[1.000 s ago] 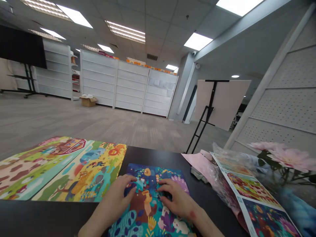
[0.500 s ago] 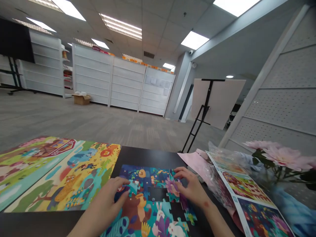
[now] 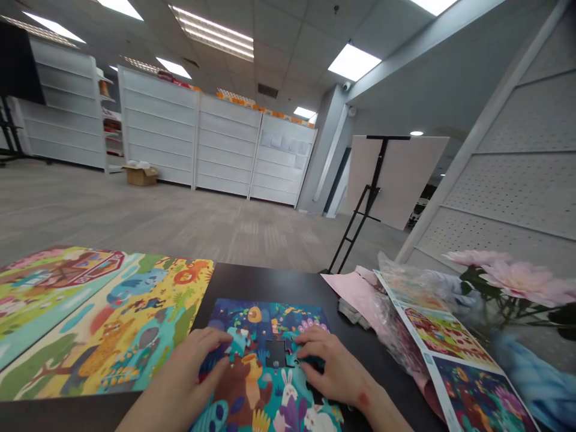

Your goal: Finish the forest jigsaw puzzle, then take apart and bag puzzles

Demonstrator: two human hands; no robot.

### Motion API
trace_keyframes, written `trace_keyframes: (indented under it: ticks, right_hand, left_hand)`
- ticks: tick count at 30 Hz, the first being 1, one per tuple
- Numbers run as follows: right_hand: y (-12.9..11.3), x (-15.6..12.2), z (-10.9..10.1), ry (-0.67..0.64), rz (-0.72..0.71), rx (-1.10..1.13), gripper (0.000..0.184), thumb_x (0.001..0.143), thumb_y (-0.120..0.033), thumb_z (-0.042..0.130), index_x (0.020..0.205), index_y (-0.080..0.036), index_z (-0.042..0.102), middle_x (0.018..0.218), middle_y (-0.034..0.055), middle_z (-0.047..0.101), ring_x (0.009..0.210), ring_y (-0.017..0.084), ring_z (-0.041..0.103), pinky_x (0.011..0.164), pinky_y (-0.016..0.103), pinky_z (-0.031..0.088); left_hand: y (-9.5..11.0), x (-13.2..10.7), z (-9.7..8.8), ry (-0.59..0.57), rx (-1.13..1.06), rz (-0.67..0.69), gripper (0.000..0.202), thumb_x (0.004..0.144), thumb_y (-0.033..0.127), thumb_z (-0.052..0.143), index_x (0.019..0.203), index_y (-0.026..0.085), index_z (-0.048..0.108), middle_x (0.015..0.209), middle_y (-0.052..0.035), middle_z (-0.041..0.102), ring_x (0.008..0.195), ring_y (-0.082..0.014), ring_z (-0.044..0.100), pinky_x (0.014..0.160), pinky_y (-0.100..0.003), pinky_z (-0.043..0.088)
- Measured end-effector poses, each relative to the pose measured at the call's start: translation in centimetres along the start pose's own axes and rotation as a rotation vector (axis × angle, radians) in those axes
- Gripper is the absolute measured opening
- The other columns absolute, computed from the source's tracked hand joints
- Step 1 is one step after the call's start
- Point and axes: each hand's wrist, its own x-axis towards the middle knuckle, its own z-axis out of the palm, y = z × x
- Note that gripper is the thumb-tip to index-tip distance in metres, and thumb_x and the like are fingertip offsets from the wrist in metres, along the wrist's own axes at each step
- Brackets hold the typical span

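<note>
Left hand (image 3: 184,372) – left fingers (image 3: 216,343) spread flat on a colourful cardboard jigsaw puzzle (image 3: 265,318), near edge cut off, on the black bench (image 3: 265,282). Right hand (image 3: 333,369) – right fingers (image 3: 310,354) slightly curved, just beside a dark piece-shaped gap (image 3: 275,354); any piece beneath them hidden.

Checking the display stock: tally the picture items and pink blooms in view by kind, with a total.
Part-built jigsaw puzzle: 1
Illustrated picture boards: 2
Printed picture sheet: 1
Pink blooms: 2
Total: 6
</note>
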Motion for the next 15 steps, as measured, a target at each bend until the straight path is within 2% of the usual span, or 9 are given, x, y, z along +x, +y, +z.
trace_keyframes:
  ticks: [6,15]
  right_hand:
    - [0.42,-0.22,-0.02,-0.014,0.008,0.029,0.021,0.081,-0.015,0.064,0.096,-0.024,0.074,0.118,0.0076,0.073,0.113,0.025,0.066,0.104,0.045,0.050]
    - [0.22,-0.35,-0.21,-0.008,0.020,0.037,0.019,0.078,-0.014,0.065,0.090,-0.024,0.075,0.116,0.0072,0.074,0.114,0.025,0.066,0.104,0.045,0.049]
  left_hand:
    - [-1.07,-0.33,0.90,0.000,0.016,0.024,0.032,0.093,0.043,0.053,0.112,0.027,0.072,0.117,-0.0097,0.073,0.114,-0.0306,0.065,0.098,-0.046,0.054]
    - [-0.44,-0.67,0.60,-0.007,-0.014,0.031,0.031,0.093,0.044,0.053,0.111,0.027,0.072,0.114,-0.0094,0.073,0.111,-0.0292,0.067,0.096,-0.043,0.055]
